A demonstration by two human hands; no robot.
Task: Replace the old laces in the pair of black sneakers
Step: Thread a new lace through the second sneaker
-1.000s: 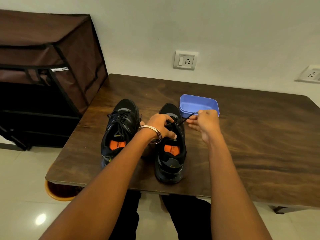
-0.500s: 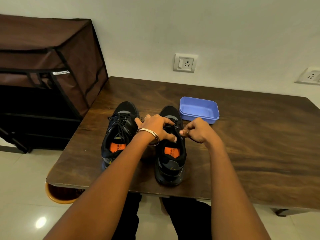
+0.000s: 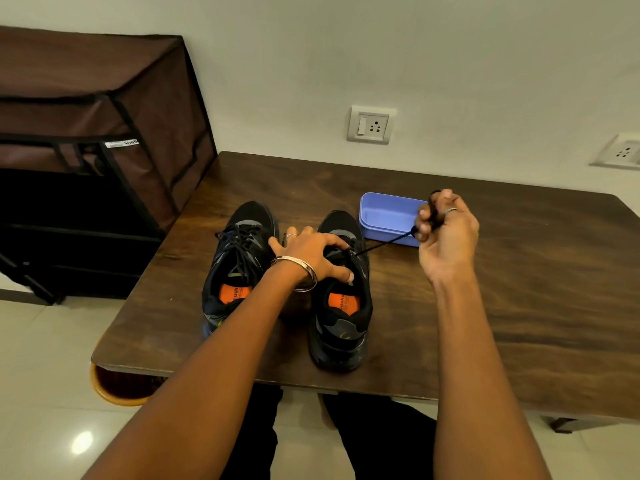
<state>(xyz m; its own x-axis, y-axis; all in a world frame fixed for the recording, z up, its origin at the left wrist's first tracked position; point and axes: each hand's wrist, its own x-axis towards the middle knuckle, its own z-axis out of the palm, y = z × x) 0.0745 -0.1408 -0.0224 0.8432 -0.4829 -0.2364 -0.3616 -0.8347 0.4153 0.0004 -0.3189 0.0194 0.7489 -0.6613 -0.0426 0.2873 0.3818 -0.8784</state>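
Two black sneakers with orange insoles stand side by side on the dark wooden table [image 3: 502, 306], toes pointing away. The left sneaker [image 3: 239, 261] is still fully laced in black. My left hand [image 3: 311, 252] rests on top of the right sneaker [image 3: 343, 306], fingers spread over its tongue and eyelets. My right hand [image 3: 445, 230] is raised to the right of that shoe and grips a black lace [image 3: 384, 243], which runs taut from the shoe's eyelets up into my fist.
A shallow blue plastic tray [image 3: 384, 211] sits just behind the right sneaker, partly behind my right hand. A brown fabric storage rack [image 3: 97, 140] stands left of the table. Wall sockets [image 3: 370, 124] are on the back wall. An orange-rimmed bin [image 3: 114, 386] shows under the table's front-left corner.
My right hand has moved up and to the right, away from the right sneaker, drawing the black lace out taut. My left hand has stayed on the shoe.
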